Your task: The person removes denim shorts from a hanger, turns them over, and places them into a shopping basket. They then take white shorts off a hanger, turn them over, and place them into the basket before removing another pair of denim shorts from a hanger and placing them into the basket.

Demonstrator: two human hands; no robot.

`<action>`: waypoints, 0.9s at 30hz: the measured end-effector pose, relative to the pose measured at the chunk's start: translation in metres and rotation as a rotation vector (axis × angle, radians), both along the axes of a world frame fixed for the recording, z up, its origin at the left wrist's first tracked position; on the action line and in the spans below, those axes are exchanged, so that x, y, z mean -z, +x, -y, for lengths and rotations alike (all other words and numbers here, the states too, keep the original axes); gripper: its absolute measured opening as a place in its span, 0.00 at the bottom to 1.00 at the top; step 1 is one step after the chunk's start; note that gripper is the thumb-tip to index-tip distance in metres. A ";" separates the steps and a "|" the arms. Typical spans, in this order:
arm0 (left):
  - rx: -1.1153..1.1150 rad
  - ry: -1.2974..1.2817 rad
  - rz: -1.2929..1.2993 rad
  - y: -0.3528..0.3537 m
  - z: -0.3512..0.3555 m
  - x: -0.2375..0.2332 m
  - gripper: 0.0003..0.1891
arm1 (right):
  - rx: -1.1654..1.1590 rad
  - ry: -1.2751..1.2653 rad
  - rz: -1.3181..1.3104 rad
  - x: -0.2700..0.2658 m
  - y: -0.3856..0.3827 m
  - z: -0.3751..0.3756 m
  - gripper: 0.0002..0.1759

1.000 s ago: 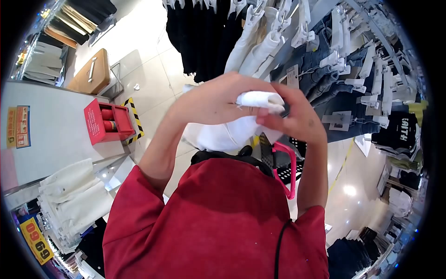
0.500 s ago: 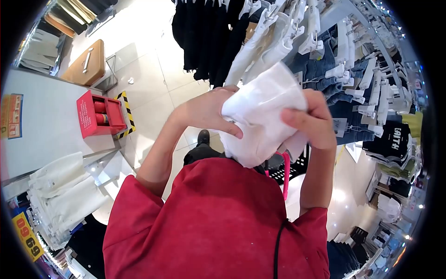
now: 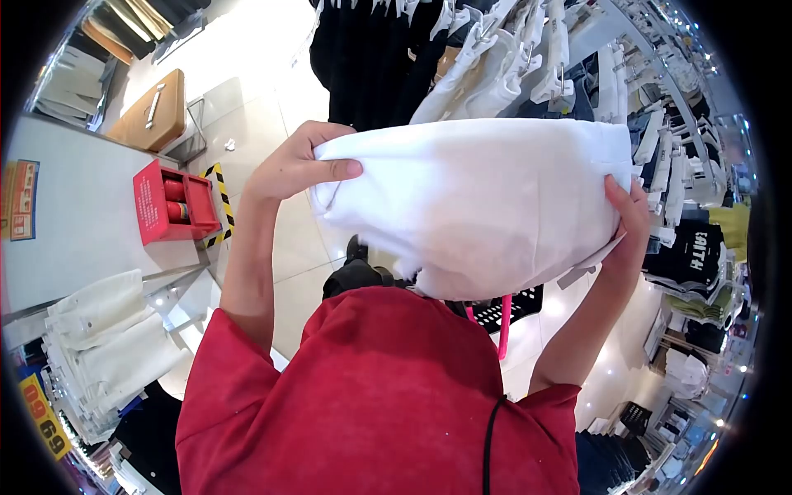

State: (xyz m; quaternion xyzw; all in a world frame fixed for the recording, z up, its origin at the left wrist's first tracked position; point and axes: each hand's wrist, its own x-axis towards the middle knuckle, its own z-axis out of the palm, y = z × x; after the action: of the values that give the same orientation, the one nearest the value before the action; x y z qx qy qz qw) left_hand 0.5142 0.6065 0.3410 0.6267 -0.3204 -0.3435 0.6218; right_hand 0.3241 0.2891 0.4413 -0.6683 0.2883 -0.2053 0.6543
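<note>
I see L hand (image 3: 301,165) & R hand (image 3: 629,223), fingers of both gripping opp. ends of a white garment (image 3: 470,206), spread btwn them in front of the red shirt (image 3: 371,396), nr hanging black clothes (image 3: 359,70).

You have two hands up, one left hand (image 3: 301,161) and one right hand (image 3: 629,227), and between them you hold one white garment (image 3: 478,206). You wear one red shirt (image 3: 379,396) with one black cord (image 3: 490,445) on it. Over on your left, count one red box (image 3: 148,206), two red cylinders (image 3: 174,190) inside it, one brown case (image 3: 140,124) with one handle (image 3: 153,107), one white scrap (image 3: 230,144), one notice (image 3: 23,200) and one yellow sign (image 3: 44,415). Below the garment, you have one pink handle (image 3: 506,326) partly showing. Ahead of you, the black garments (image 3: 355,82) hang in a single group, too crowded to count singly; so are the white hangers (image 3: 553,82).
</note>
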 end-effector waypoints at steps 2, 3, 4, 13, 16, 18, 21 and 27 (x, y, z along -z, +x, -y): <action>-0.001 -0.030 -0.057 0.000 0.001 -0.005 0.18 | -0.055 0.022 -0.015 0.004 0.000 0.006 0.25; -0.002 -0.033 -0.058 0.000 0.001 -0.003 0.19 | -0.080 0.034 -0.025 0.005 0.000 0.008 0.25; -0.002 -0.035 -0.059 0.001 0.000 0.002 0.19 | -0.069 0.033 -0.026 0.005 0.000 0.007 0.25; 0.046 0.011 -0.062 0.009 -0.010 -0.001 0.22 | -0.110 0.046 -0.050 0.007 -0.007 0.014 0.21; 0.053 0.057 -0.015 0.014 -0.014 0.001 0.23 | -0.106 0.049 -0.055 0.006 -0.006 0.007 0.18; 0.048 0.108 0.028 0.015 -0.014 0.002 0.22 | -0.140 0.056 -0.057 0.010 -0.005 0.009 0.17; 0.086 0.176 0.024 0.020 -0.014 0.017 0.20 | -0.194 0.062 -0.039 0.007 -0.003 0.005 0.15; 0.139 0.045 0.268 0.010 0.028 -0.009 0.40 | -0.601 -0.059 -0.102 0.001 0.012 -0.008 0.16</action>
State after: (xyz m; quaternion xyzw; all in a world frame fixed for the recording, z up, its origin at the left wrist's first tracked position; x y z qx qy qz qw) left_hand 0.5238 0.5783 0.3496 0.6570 -0.4353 -0.3061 0.5340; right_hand 0.3361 0.2974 0.4405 -0.7519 0.1040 0.0231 0.6507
